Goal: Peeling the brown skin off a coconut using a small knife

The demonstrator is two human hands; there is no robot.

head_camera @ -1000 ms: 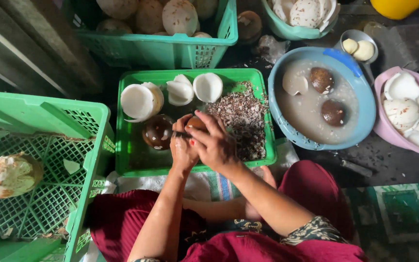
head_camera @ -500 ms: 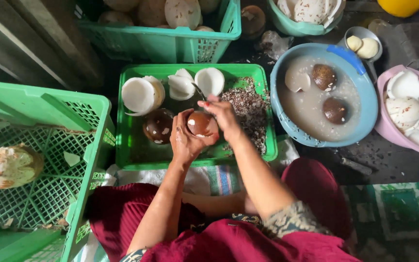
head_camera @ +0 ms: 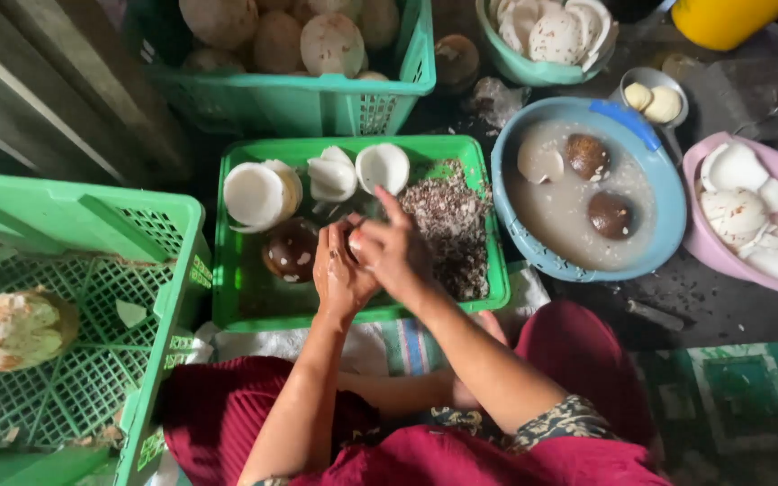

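Both my hands meet over a green tray point(head_camera: 236, 310) in front of me. My left hand point(head_camera: 339, 279) cups a brown coconut kernel, which is almost fully hidden between the hands. My right hand point(head_camera: 393, 247) is closed against it from the right, index finger stretched out; whether it holds a tool I cannot tell. In the tray lie a brown kernel point(head_camera: 290, 250), white coconut pieces point(head_camera: 258, 193) at the far side and a heap of brown shavings point(head_camera: 452, 225) on the right.
A green crate point(head_camera: 92, 225) at left holds one husked coconut point(head_camera: 13, 328). Another crate point(head_camera: 317, 99) of coconuts stands beyond. At right are a blue basin point(head_camera: 668, 211) of cloudy water with brown kernels, a pink bowl point(head_camera: 704, 243) and a teal bowl point(head_camera: 520, 67) of white pieces.
The hands stayed over the tray, turning the kernel. It showed between the hands half a second ago; now the right hand covers it.
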